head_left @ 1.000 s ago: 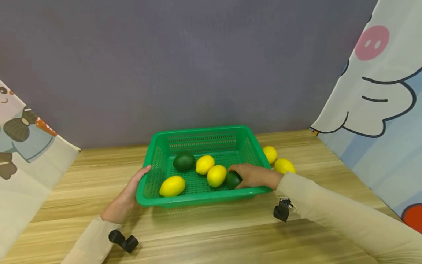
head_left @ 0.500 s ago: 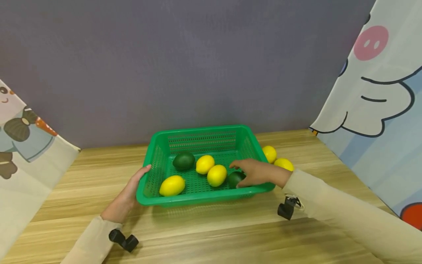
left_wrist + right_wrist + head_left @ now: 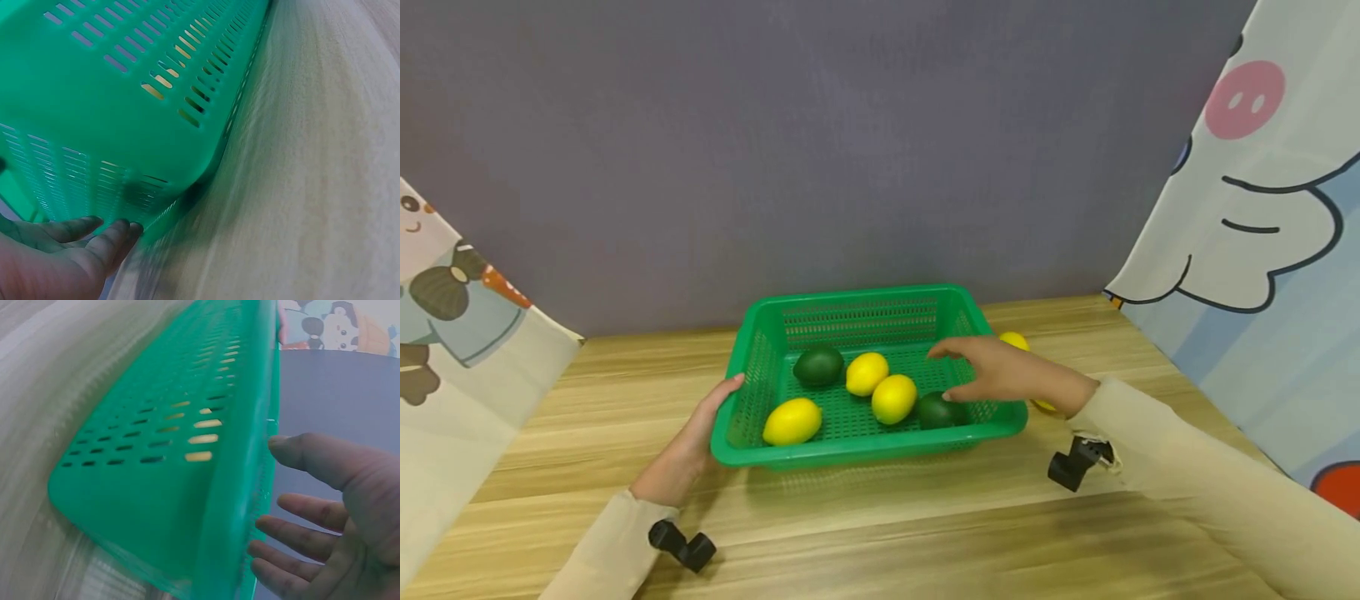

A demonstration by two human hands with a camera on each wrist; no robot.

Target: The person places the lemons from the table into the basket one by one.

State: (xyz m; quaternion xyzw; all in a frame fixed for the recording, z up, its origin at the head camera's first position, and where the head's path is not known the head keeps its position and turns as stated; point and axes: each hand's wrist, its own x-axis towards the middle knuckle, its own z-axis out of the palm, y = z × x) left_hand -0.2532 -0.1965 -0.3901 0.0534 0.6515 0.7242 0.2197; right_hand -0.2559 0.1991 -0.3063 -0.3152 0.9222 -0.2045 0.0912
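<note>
A green plastic basket [image 3: 850,450] with slotted walls stands on the table in the head view. In it lie several yellow lemons, among them a lemon [image 3: 793,422] at the near left, and two dark green avocado-like fruits. My left hand [image 3: 696,429] holds the basket's left side, thumb at the rim and fingers against the outer wall in the left wrist view. Over the right rim reaches my right hand [image 3: 996,371], fingers spread, holding nothing. Just below its thumb is one dark green fruit [image 3: 938,412]; the other dark green fruit [image 3: 818,367] lies farther back.
Outside the basket's right wall is a lemon [image 3: 1015,340], partly hidden by my right hand; a sliver of a second lemon [image 3: 1045,406] shows beneath the wrist. A grey backdrop [image 3: 865,150] stands behind the wooden table [image 3: 820,533], with cartoon-printed cloths at both sides.
My right hand has let go of the dark green fruit at the basket's right and moved up and to the right. The left hand and the basket stay put.
</note>
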